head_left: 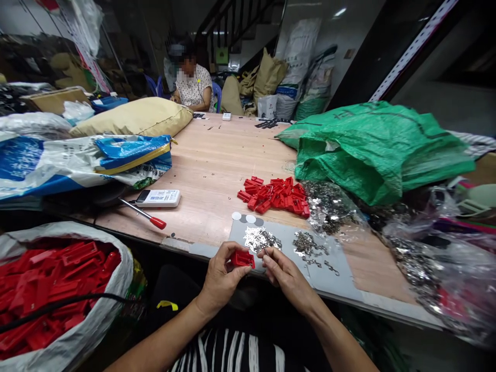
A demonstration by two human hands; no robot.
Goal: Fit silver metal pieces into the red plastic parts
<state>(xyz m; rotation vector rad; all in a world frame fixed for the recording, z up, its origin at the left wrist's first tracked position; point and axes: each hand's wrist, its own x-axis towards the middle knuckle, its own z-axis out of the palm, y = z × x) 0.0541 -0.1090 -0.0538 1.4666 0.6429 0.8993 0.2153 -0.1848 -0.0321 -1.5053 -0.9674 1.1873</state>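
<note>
My left hand is closed around a red plastic housing, its hollow side facing up, just off the table's front edge. Close beside it, on the right, my right hand pinches with thumb and forefinger; whatever lies between the fingertips is too small to make out. Beyond the hands, shiny flat metal pieces are heaped on a grey mat. To their right lies a small pile of metal clips. Further back is a heap of red plastic parts.
At left, an open white sack holds many red parts. A red-handled screwdriver and a white device lie on the table. Clear bags of metal parts and a green sack occupy the right. Another person sits across the table.
</note>
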